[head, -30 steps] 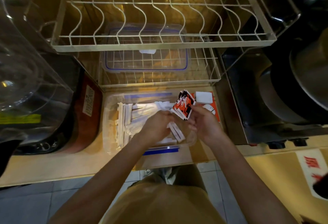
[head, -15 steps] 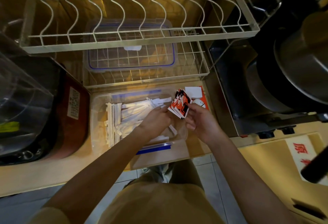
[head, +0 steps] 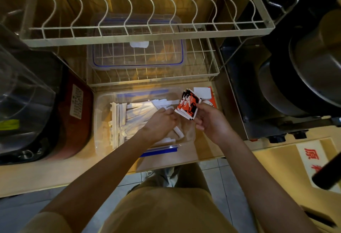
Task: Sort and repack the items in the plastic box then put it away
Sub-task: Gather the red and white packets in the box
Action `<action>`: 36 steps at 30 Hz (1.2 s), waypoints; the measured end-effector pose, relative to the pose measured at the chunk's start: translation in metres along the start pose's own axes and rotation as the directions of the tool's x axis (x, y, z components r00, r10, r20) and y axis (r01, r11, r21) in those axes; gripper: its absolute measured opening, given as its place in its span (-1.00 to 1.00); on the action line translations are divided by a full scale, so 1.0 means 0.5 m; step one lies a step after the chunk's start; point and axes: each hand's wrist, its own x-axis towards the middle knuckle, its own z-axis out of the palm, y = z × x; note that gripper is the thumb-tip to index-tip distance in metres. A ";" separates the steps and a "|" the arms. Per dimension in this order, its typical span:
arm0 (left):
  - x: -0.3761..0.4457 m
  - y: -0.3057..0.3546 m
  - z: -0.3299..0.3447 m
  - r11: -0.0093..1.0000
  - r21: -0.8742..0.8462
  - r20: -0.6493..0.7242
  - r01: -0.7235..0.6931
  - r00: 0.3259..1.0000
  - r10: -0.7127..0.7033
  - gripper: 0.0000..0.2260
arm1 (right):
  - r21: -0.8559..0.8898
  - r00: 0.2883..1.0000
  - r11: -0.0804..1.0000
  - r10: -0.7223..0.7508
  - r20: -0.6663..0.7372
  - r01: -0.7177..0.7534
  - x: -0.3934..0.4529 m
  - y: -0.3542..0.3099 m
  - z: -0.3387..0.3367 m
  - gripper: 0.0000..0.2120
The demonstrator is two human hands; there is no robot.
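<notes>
— Hands?
— Right hand point(head: 208, 120) pinches a fan of orange packets point(head: 188, 106) at the box's point(head: 103, 122) right edge; left hand point(head: 160, 122), palm down, fingers curled on white sachets point(head: 132, 114) inside.

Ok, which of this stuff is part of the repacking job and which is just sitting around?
Job:
plastic box
white paper sticks
orange sachets, held in right hand
left hand, reaching in the box
clear lid on the lower rack

Lying about:
wire dish rack
red appliance
pot
</notes>
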 end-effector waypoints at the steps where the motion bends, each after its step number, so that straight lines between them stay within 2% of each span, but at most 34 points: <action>1: 0.005 0.001 0.000 1.000 0.018 -0.001 0.011 1.000 -0.011 -0.67 | 0.005 1.000 1.000 0.008 0.010 -0.008 -0.001 0.004 -0.001 -0.83; 7: 0.021 -0.001 -0.009 0.998 0.049 -0.002 0.032 0.999 -0.032 -0.68 | 0.093 0.996 0.992 0.085 0.018 -0.087 -0.007 0.021 -0.006 -0.82; 10: 0.006 -0.002 -0.019 0.998 -0.056 -0.054 0.035 0.998 -0.038 -0.69 | 0.104 0.995 0.990 0.087 0.047 -0.091 -0.006 0.021 -0.010 -0.82; 14: -0.042 -0.017 -0.039 0.942 -0.335 -0.259 0.010 0.961 -0.102 -0.81 | 0.068 0.993 0.994 0.074 0.095 -0.081 -0.002 0.016 -0.013 -0.82; 17: -0.072 -0.041 -0.040 0.937 -0.348 -0.311 0.012 0.942 -0.127 -0.84 | 0.004 0.994 0.998 0.058 0.091 -0.059 0.002 0.013 -0.010 -0.81; 20: -0.102 -0.066 -0.018 0.908 -0.406 -0.202 0.102 0.959 -0.198 -0.84 | -0.072 0.997 0.997 0.024 0.076 -0.019 0.004 0.009 -0.006 -0.80; 25: -0.136 -0.076 0.016 0.931 -0.336 -0.083 0.145 0.980 -0.183 -0.79 | -0.273 0.996 0.960 -0.038 0.084 0.060 -0.002 0.004 -0.003 -0.84; 27: -0.139 -0.076 0.024 0.893 -0.397 0.001 0.212 0.973 -0.230 -0.70 | -0.328 0.997 0.942 -0.049 0.064 0.068 -0.005 0.003 0.000 -0.85; 29: -0.135 -0.072 0.017 0.844 -0.478 -0.008 0.244 0.959 -0.282 -0.66 | -0.345 0.998 0.936 -0.050 0.047 0.064 -0.009 0.001 0.005 -0.86; 30: -0.131 -0.063 0.003 0.796 -0.556 -0.047 0.240 0.947 -0.318 -0.69 | -0.355 0.998 0.933 -0.052 0.041 0.064 -0.012 -0.001 0.008 -0.86; 31: -0.126 -0.051 -0.018 0.699 -0.670 -0.054 0.252 0.922 -0.384 -0.71 | -0.372 0.998 0.926 -0.057 0.035 0.066 -0.014 -0.003 0.012 -0.86; 32: -0.119 -0.036 -0.039 0.542 -0.802 -0.026 0.250 0.892 -0.450 -0.74 | -0.395 0.998 0.916 -0.061 0.031 0.069 -0.017 -0.005 0.016 -0.86; 34: -0.103 -0.010 -0.079 0.149 -0.973 0.081 0.179 0.860 -0.504 -0.75 | -0.444 0.997 0.893 -0.068 0.027 0.073 -0.022 -0.009 0.025 -0.86; 35: -0.095 -0.002 -0.091 0.027 -0.988 0.116 0.152 0.849 -0.515 -0.74 | -0.457 0.997 0.886 -0.071 0.026 0.075 -0.025 -0.012 0.028 -0.85; 36: -0.087 0.002 -0.096 -0.032 -0.989 0.141 0.146 0.839 -0.526 -0.71 | -0.460 0.997 0.884 -0.073 0.027 0.078 -0.025 -0.014 0.029 -0.85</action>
